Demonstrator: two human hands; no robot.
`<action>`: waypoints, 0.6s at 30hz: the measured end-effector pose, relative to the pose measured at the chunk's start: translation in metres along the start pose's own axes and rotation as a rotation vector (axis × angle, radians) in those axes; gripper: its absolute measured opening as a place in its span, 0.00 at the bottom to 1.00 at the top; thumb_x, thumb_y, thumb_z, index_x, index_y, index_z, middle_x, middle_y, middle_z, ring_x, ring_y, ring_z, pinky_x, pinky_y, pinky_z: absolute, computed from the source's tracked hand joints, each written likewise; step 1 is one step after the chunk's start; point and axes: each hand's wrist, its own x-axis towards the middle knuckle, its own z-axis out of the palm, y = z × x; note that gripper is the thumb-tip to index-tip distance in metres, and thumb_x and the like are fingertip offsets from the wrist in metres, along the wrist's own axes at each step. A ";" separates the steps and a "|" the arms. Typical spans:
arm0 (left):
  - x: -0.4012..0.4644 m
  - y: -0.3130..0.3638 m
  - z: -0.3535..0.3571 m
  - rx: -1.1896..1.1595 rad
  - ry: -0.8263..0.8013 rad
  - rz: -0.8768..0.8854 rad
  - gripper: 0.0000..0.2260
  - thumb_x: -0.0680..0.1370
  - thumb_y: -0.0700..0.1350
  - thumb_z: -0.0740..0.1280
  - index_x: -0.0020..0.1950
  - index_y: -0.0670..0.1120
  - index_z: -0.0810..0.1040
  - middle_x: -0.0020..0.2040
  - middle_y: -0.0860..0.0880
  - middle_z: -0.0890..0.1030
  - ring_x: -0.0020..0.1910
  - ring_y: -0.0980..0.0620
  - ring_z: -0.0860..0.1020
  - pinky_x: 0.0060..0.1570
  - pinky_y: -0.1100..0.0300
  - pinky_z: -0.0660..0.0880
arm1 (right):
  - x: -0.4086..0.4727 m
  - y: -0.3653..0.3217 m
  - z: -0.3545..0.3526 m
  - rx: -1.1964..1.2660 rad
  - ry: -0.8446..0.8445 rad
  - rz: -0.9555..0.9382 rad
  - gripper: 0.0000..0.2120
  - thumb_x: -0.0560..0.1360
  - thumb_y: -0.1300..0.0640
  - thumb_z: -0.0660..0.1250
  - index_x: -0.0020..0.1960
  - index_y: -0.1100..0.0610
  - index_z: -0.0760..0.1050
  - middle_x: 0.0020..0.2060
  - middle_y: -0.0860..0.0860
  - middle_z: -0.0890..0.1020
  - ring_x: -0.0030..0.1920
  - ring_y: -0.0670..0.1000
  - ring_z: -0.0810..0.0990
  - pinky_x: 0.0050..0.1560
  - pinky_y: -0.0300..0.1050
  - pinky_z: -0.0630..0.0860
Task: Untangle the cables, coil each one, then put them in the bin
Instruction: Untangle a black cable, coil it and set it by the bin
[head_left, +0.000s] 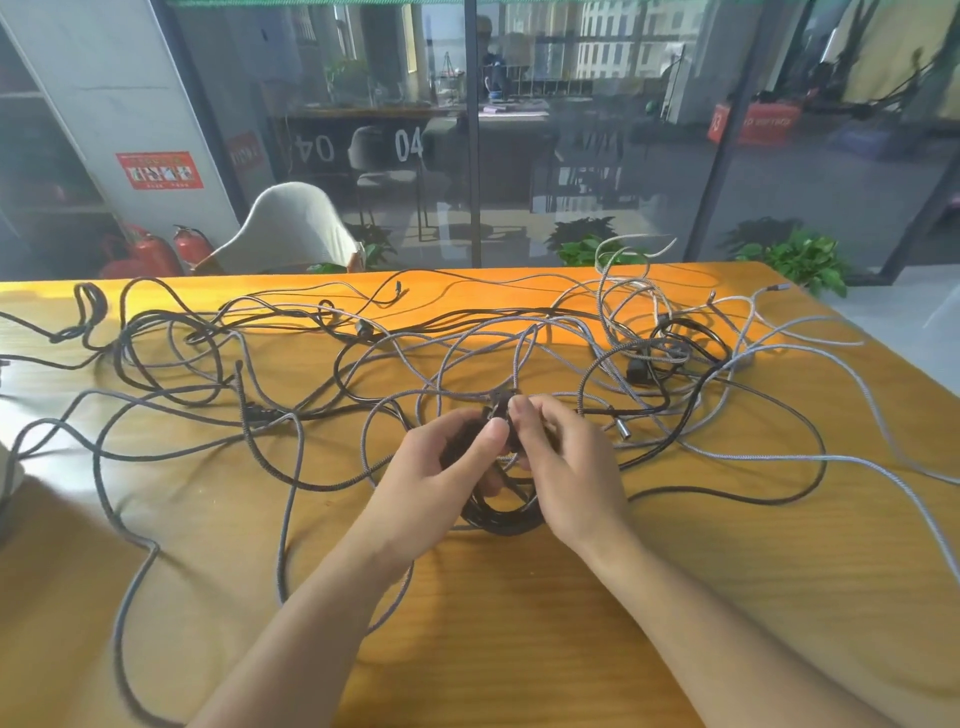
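Sprawling across the wooden table (675, 597): tangled grey and black cables (291, 415) (thickest knot at centre right), white chair (291, 228) upper left. At frame centre, left hand (447, 462) and right hand (561, 462) both curled, pinching a black coiled cable (498, 514) between them.

1. The surface (519, 649) is orange-yellow wood with fine wavy grain, brightest along its far edge.
2. The coil (498, 512) near the middle of the surface is glossy black.
3. Braided cables (291, 467) left of the coil are dark grey with a woven fleck.
4. Cables (769, 457) right of the coil are paler silver-grey, also braided.
5. Thin cords (145, 322) at the surface's far left look plain black, though blur makes that uncertain.
6. The chair (291, 228) beyond the surface is off-white.
7. Extinguishers (150, 254) beside the chair are red.
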 end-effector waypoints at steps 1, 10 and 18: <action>-0.001 0.000 0.003 0.004 0.037 0.021 0.13 0.84 0.57 0.63 0.54 0.50 0.82 0.36 0.50 0.82 0.37 0.53 0.79 0.40 0.62 0.76 | 0.000 -0.001 0.001 -0.006 0.001 -0.014 0.21 0.81 0.31 0.56 0.44 0.44 0.77 0.36 0.41 0.83 0.42 0.46 0.83 0.44 0.50 0.80; 0.003 0.000 0.026 -0.095 0.351 0.018 0.30 0.81 0.65 0.64 0.46 0.35 0.76 0.30 0.49 0.70 0.29 0.48 0.67 0.33 0.47 0.67 | -0.005 -0.007 0.005 0.087 0.056 -0.044 0.29 0.82 0.35 0.58 0.36 0.58 0.68 0.26 0.51 0.67 0.29 0.53 0.66 0.32 0.50 0.63; -0.001 0.006 0.029 -0.120 0.396 -0.028 0.22 0.83 0.57 0.66 0.41 0.38 0.75 0.30 0.48 0.70 0.29 0.47 0.66 0.33 0.50 0.66 | -0.003 -0.010 0.008 0.231 0.002 0.095 0.40 0.77 0.28 0.60 0.45 0.69 0.77 0.34 0.69 0.72 0.33 0.62 0.66 0.35 0.55 0.64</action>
